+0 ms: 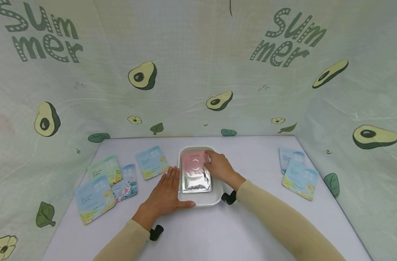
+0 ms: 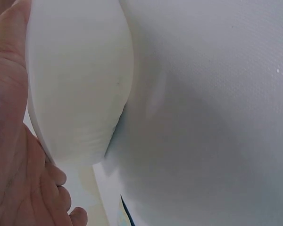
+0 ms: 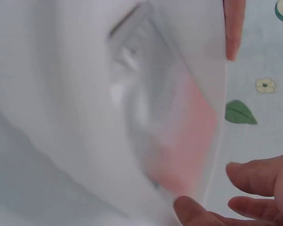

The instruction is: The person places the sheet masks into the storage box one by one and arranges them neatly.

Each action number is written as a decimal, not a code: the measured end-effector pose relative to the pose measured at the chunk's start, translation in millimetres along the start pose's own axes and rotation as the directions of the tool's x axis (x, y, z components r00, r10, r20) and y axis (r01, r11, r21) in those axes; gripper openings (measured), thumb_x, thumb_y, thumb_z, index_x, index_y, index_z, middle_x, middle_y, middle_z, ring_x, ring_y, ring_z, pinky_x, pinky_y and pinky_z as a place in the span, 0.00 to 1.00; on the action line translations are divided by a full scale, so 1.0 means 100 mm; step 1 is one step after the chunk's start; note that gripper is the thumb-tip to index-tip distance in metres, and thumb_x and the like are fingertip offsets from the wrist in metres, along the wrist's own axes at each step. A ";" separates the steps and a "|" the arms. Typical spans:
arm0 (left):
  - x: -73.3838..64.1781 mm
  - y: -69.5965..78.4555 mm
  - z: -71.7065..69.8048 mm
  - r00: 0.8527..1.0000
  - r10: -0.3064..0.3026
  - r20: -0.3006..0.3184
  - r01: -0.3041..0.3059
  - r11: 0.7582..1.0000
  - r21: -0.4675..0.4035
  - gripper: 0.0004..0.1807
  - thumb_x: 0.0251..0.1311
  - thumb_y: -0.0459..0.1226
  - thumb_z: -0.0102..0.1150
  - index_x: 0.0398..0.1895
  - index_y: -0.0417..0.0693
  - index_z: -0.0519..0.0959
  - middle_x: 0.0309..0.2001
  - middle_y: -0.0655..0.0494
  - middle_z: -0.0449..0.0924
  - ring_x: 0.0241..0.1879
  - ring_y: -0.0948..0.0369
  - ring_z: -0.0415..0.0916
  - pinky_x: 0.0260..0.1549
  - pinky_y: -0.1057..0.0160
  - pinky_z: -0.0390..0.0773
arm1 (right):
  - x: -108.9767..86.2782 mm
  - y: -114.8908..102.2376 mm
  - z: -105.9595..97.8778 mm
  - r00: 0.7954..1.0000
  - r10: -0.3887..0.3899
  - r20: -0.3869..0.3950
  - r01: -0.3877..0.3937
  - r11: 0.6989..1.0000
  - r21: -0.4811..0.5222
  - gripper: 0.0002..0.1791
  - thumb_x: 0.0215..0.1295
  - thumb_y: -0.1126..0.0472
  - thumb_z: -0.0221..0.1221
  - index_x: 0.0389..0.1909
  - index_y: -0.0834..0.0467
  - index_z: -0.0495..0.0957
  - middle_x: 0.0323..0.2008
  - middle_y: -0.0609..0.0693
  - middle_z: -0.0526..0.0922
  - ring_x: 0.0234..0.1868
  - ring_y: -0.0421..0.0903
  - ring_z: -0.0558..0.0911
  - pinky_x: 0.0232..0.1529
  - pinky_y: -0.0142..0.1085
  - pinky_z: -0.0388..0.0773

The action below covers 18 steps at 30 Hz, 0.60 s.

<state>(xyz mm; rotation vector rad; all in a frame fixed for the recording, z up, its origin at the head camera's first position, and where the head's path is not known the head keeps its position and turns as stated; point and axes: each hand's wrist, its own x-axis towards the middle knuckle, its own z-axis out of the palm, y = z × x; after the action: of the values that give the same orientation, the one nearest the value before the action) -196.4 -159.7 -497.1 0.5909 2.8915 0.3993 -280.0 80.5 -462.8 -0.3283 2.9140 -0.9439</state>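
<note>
A white tray (image 1: 201,200) sits on the table with a pink and silver foil sachet (image 1: 196,181) lying inside it. My left hand (image 1: 164,194) rests along the tray's left side, its fingers straight and the thumb reaching over the front rim. In the left wrist view, the palm (image 2: 9,127) lies against the tray's outer wall (image 2: 80,84). My right hand (image 1: 221,166) is over the tray's right side at the sachet's pink upper corner. In the right wrist view, its thumb and fingers (image 3: 254,179) are spread apart beside the pink end of the sachet (image 3: 188,136).
Several flat blue and green packets lie left of the tray, including a blue packet (image 1: 152,162) near my left fingers and a larger one (image 1: 94,199) farther left. Two overlapping blue packets (image 1: 300,179) lie at the right. A printed cloth (image 1: 178,43) stands behind the table.
</note>
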 end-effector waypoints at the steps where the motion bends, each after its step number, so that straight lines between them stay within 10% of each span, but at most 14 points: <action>1: 0.00 0.00 0.00 1.000 -0.001 -0.002 0.001 1.000 0.002 0.76 0.53 0.81 0.55 0.85 0.34 0.40 0.86 0.37 0.37 0.86 0.43 0.32 0.83 0.43 0.46 | -0.02 0.00 -0.03 1.000 -0.002 -0.024 0.002 1.000 -0.002 0.28 0.76 0.60 0.60 0.73 0.63 0.72 0.52 0.63 0.89 0.47 0.54 0.90 0.44 0.47 0.89; 9: 0.00 0.01 0.00 1.000 -0.010 0.000 0.010 1.000 -0.018 0.77 0.52 0.81 0.56 0.85 0.35 0.40 0.86 0.38 0.37 0.86 0.43 0.32 0.83 0.43 0.45 | -0.24 0.32 -0.30 0.984 -0.030 -0.176 0.028 1.000 -0.014 0.27 0.78 0.55 0.60 0.71 0.64 0.75 0.62 0.65 0.84 0.62 0.62 0.84 0.60 0.55 0.83; 18: 0.00 0.01 0.02 1.000 -0.010 0.004 0.010 1.000 -0.023 0.76 0.53 0.80 0.57 0.85 0.34 0.39 0.86 0.37 0.37 0.86 0.44 0.31 0.83 0.43 0.44 | -0.72 1.17 -0.56 0.984 0.078 -0.161 -0.107 0.977 -0.183 0.38 0.82 0.50 0.55 0.77 0.73 0.59 0.78 0.74 0.60 0.79 0.72 0.59 0.78 0.65 0.57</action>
<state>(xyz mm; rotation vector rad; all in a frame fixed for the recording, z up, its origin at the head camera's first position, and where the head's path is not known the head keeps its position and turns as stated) -196.2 -158.4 -498.4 0.5732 2.8809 0.4290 -238.2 220.6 -486.3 -0.1317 3.1366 -0.7072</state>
